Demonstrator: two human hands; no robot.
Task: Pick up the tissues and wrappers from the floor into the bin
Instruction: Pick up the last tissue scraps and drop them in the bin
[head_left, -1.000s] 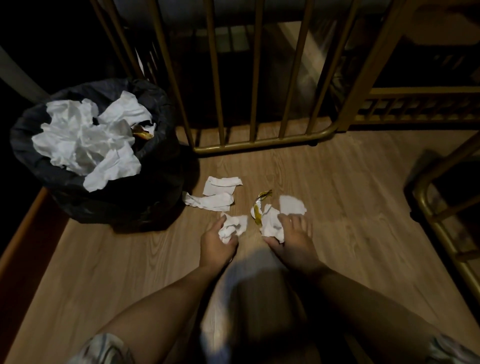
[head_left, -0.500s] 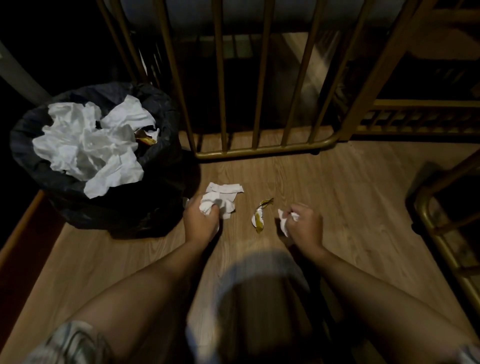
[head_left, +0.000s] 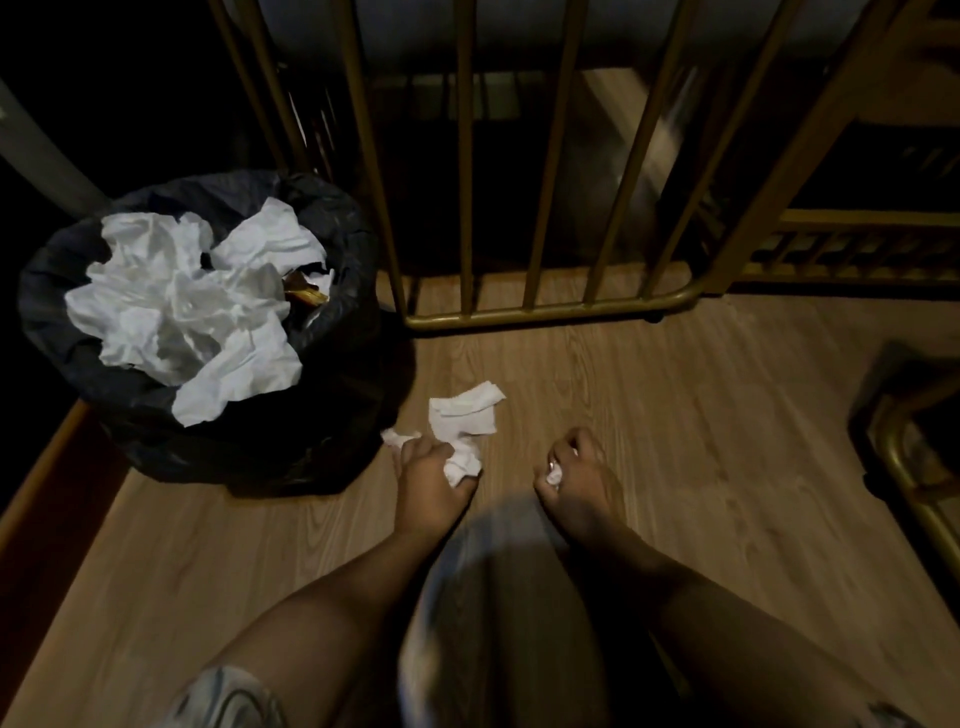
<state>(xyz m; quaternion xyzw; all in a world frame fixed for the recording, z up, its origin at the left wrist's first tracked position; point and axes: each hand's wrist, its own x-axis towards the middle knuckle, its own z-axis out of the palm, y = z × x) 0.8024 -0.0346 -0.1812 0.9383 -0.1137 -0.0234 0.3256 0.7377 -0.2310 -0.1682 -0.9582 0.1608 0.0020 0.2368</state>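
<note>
A flat white tissue (head_left: 466, 411) lies on the wood-look floor (head_left: 675, 415), just in front of the person's left hand (head_left: 434, 480) and near the base of the bin. That hand is curled shut around a crumpled tissue wad (head_left: 461, 464), with a further scrap of white tissue (head_left: 399, 437) poking out on its far left side, touching or nearly touching the bin's black bag. The right hand (head_left: 579, 475) is a closed fist a little to the right, apart from the left; a small bit of crumpled white and something shiny (head_left: 554, 472) shows at its thumb side, too small to tell whether it is tissue or wrapper. The bin (head_left: 332, 374), lined with a dark plastic bag, stands at the left on the floor and is heaped to the rim with crumpled white tissues (head_left: 182, 306); a yellowish wrapper (head_left: 306, 293) sits among them at the right edge of the heap. The floor is pale laminate with a plank grain, dimly lit, with a reddish wooden strip (head_left: 47, 483) along its left edge. Behind the bin and the tissue rises a brass-coloured metal railing (head_left: 550, 309) of upright bars on a curved bottom rail; a second piece of the same metal (head_left: 904, 483) shows at the right edge. Beyond the bars the room is dark. Both bare forearms reach down from the bottom of the view, on either side of a blurred knee (head_left: 498, 597).
</note>
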